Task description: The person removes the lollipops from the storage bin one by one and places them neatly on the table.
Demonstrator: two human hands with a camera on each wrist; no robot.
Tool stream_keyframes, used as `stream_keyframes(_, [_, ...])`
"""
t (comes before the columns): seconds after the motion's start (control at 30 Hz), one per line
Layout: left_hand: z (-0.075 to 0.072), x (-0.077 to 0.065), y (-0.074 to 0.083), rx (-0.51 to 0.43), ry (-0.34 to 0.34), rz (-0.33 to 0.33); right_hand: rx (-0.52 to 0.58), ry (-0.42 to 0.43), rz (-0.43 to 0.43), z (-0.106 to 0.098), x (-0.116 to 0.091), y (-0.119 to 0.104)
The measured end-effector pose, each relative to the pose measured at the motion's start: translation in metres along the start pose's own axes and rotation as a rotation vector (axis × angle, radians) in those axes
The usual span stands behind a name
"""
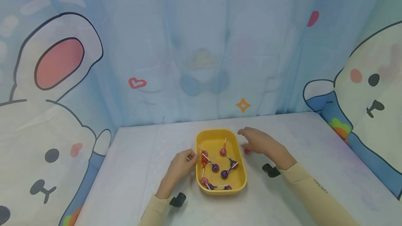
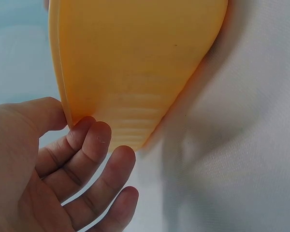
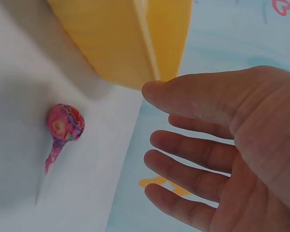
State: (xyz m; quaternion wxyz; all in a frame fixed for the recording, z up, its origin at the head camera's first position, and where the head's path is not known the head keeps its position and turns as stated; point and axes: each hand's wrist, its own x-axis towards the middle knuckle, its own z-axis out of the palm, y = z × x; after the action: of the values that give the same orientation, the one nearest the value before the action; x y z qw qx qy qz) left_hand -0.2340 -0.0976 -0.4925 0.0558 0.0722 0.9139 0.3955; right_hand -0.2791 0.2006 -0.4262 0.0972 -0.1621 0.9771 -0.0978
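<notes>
A yellow plastic basket (image 1: 220,135) holds several wrapped lollipops, among them a purple one (image 1: 215,167), a pink one (image 1: 223,152) and a red one (image 1: 204,159). My left hand (image 1: 183,165) pinches its left rim, thumb on one side and fingertips on the outer wall, as the left wrist view shows. My right hand (image 1: 257,140) hovers by the basket's right side with fingers apart and nothing in them. On the table below that hand lies one pink lollipop (image 3: 66,122), mostly covered by the hand in the head view.
A white cloth covers the table (image 1: 150,149). Behind it hangs a blue curtain (image 1: 201,44) printed with cartoon animals. Each wrist wears a small black camera, one at the left wrist (image 1: 178,200) and one at the right wrist (image 1: 270,170).
</notes>
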Motion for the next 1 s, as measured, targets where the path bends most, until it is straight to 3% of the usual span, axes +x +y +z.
stream_keyframes(0.27, [0.0, 0.001, -0.001, -0.007, 0.002, 0.011, -0.03, 0.047, -0.051, -0.004, -0.002, -0.013])
stream_keyframes(0.67, [0.001, 0.001, -0.001, -0.015, -0.003, -0.007, -0.073, 0.029, -0.119, 0.001, 0.001, -0.035])
stream_keyframes(1.0, [0.001, 0.001, -0.001, -0.021, -0.002, -0.013, -0.016, -0.016, -0.163, 0.006, 0.001, -0.054])
